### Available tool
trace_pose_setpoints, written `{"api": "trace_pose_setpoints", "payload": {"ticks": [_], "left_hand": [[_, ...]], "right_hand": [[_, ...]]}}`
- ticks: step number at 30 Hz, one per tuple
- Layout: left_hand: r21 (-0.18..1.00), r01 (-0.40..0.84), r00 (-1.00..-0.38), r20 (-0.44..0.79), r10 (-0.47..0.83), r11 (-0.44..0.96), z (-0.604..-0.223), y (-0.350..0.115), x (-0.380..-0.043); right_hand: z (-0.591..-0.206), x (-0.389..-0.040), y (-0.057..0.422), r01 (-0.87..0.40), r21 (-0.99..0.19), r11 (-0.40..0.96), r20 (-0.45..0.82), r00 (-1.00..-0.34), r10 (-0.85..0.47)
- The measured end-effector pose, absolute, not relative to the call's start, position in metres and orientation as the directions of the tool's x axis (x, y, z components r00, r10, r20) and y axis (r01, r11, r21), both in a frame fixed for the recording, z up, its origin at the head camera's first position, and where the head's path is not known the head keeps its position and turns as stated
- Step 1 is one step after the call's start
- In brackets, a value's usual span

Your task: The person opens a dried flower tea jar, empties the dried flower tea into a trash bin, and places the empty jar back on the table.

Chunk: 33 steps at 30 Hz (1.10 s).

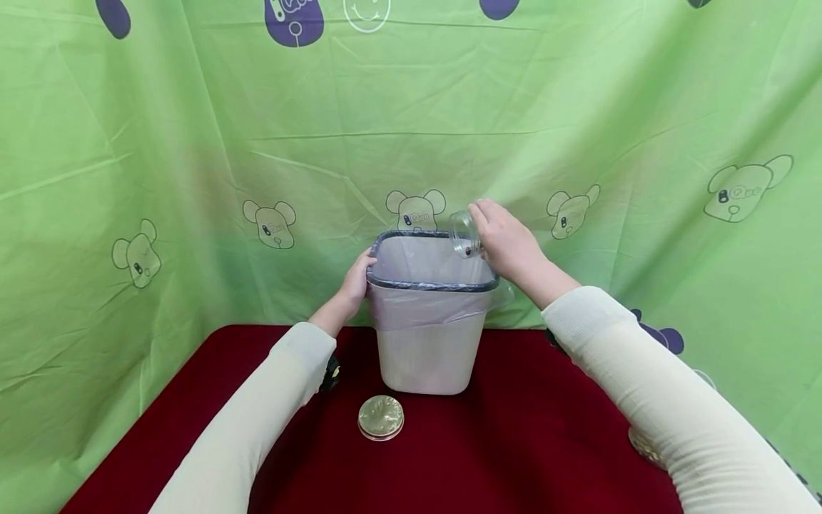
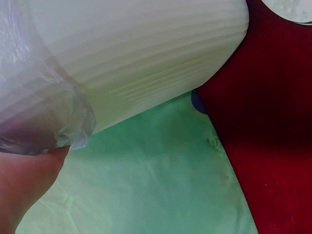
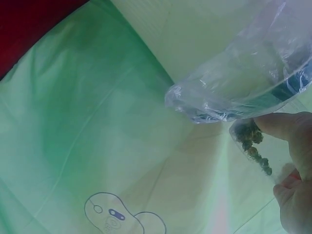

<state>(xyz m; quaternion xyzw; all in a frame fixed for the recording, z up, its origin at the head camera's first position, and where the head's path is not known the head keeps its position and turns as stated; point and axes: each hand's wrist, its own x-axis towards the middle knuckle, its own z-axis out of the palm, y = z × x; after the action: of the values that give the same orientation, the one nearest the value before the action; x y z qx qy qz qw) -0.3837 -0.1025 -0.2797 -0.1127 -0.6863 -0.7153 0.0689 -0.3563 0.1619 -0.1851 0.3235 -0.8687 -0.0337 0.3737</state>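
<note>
A white trash bin (image 1: 427,357) lined with a thin clear bag (image 1: 430,308) stands on the red cloth, a dark band round its rim. At the bin's left rim, my left hand (image 1: 354,280) grips the edge and the bag, most of its fingers hidden. My right hand (image 1: 510,239) holds a clear jar (image 1: 460,232), tipped on its side over the right part of the bin's opening. Dark crumbly clumps (image 3: 251,144) cling inside the jar in the right wrist view. The inside bottom of the bin is hidden.
A round gold lid (image 1: 381,417) lies on the red cloth (image 1: 514,442) in front of the bin. Another gold round thing (image 1: 644,446) shows partly behind my right sleeve. Green printed sheeting (image 1: 347,171) hangs close behind the bin and on both sides.
</note>
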Motion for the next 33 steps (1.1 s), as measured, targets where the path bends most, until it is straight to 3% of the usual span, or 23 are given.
{"api": "trace_pose_setpoints", "payload": {"ticks": [28, 33], "left_hand": [[0.968, 0.25, -0.966, 0.251, 0.063, -0.03, -0.2812, -0.103, -0.3849], [0.967, 0.249, -0.965, 0.252, 0.074, -0.046, -0.2795, -0.1036, -0.3832]], "right_hand": [[-0.1889, -0.3553, 0.1578, -0.509, 0.415, 0.754, 0.588, -0.482, -0.649], [-0.1889, -0.3558, 0.1574, -0.515, 0.433, 0.74, 0.6, -0.447, -0.663]]}}
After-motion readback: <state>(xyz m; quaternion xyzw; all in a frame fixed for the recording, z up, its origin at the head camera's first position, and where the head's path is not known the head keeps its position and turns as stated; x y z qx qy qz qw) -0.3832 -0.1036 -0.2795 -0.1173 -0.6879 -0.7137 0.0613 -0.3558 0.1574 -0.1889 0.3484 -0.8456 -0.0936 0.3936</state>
